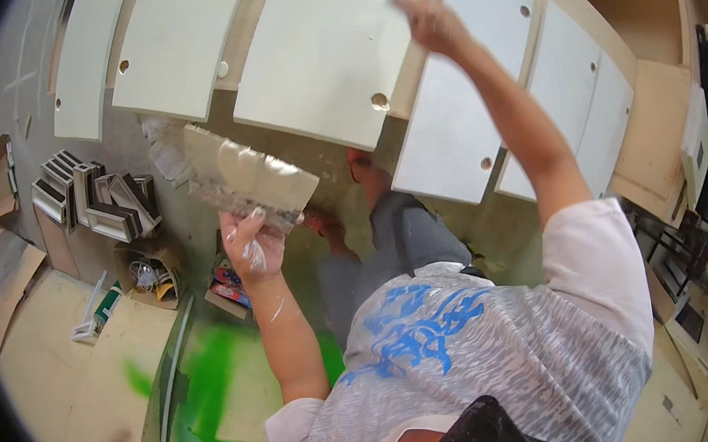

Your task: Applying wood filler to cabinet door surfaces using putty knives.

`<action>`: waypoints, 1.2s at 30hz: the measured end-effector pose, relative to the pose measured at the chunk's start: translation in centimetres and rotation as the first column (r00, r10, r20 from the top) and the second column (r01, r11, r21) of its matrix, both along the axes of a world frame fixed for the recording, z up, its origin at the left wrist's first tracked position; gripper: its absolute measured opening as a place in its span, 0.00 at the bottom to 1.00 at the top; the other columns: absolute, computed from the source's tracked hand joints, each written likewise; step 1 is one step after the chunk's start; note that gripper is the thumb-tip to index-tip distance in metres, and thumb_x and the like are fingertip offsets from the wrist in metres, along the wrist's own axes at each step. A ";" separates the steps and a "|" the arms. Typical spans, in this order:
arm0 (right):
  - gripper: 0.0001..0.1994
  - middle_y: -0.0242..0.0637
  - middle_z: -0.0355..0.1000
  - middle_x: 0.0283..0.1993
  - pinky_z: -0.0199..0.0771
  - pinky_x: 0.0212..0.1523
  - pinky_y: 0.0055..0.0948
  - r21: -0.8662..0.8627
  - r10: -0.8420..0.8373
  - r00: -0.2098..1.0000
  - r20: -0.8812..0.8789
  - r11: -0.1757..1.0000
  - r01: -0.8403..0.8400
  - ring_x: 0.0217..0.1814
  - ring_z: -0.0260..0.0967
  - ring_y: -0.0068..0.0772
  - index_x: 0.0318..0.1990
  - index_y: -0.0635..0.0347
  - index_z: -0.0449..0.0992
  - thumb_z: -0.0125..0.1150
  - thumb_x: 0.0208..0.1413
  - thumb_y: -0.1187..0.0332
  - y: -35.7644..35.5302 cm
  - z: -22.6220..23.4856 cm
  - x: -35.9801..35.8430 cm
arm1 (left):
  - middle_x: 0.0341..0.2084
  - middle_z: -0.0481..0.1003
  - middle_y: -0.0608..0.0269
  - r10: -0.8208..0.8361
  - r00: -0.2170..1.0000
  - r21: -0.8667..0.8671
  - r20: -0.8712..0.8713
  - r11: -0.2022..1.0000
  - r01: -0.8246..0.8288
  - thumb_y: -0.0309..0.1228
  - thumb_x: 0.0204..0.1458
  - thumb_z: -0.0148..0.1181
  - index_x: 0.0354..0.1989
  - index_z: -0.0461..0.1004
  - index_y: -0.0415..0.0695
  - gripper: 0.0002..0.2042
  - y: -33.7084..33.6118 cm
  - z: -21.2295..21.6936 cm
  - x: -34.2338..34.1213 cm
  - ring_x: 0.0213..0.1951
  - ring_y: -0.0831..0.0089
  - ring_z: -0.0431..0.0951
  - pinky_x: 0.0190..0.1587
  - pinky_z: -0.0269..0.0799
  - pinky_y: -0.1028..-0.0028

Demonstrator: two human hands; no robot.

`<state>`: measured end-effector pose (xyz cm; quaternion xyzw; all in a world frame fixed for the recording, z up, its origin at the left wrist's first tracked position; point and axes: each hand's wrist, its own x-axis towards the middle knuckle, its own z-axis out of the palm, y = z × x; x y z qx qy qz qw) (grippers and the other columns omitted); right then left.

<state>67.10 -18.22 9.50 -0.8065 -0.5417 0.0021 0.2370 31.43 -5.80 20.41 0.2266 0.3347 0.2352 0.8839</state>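
Note:
My left hand [253, 245], smeared with white paste, grips a wide metal putty knife [253, 167]. Whitish putty lies along its broad blade. My right hand [433, 24] is stretched out over a white cabinet door [322, 46] with round hinge holes near its edge. Its fingers are closed, with a pointed end toward the door's surface. Blur hides whether that is a finger or a small tool. A second white door [464, 108] lies just right of my right forearm.
More white doors [178, 38] lie in a row to both sides. At left are stacked dark-and-white frame pieces [92, 197] and a cardboard box [151, 274] of odds and ends. Green paint [215, 391] marks a surface at lower left. A wooden cabinet frame [654, 119] stands at right.

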 end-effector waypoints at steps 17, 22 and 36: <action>0.16 0.31 0.71 0.35 0.70 0.38 0.36 -0.655 0.165 0.944 -0.285 0.686 -0.318 0.40 0.67 0.37 0.39 0.43 0.72 0.43 0.43 0.74 2.6 -0.6 -3.8 | 0.47 0.61 0.46 0.180 0.979 -0.118 -0.099 0.975 -0.191 0.16 0.37 0.46 0.57 0.48 0.39 0.32 -0.1 -1.1 1.1 0.47 0.50 0.66 0.31 0.76 0.52; 0.16 0.37 0.72 0.34 0.70 0.32 0.37 -0.107 -0.040 0.999 0.028 0.993 0.043 0.33 0.68 0.41 0.39 0.48 0.73 0.43 0.43 0.75 4.0 -2.4 9.1 | 0.47 0.62 0.45 0.153 0.986 -0.107 -0.063 0.981 -0.159 0.15 0.37 0.46 0.57 0.48 0.38 0.32 0.5 -0.8 0.8 0.48 0.49 0.65 0.32 0.76 0.51; 0.15 0.38 0.72 0.35 0.69 0.37 0.36 -0.612 -0.025 0.999 0.042 0.789 0.045 0.38 0.69 0.41 0.38 0.47 0.75 0.46 0.42 0.70 12.7 -4.0 9.1 | 0.49 0.60 0.45 0.114 0.994 -0.120 -0.005 0.986 -0.113 0.17 0.38 0.47 0.57 0.48 0.39 0.31 0.4 -2.7 -1.3 0.48 0.50 0.65 0.33 0.75 0.53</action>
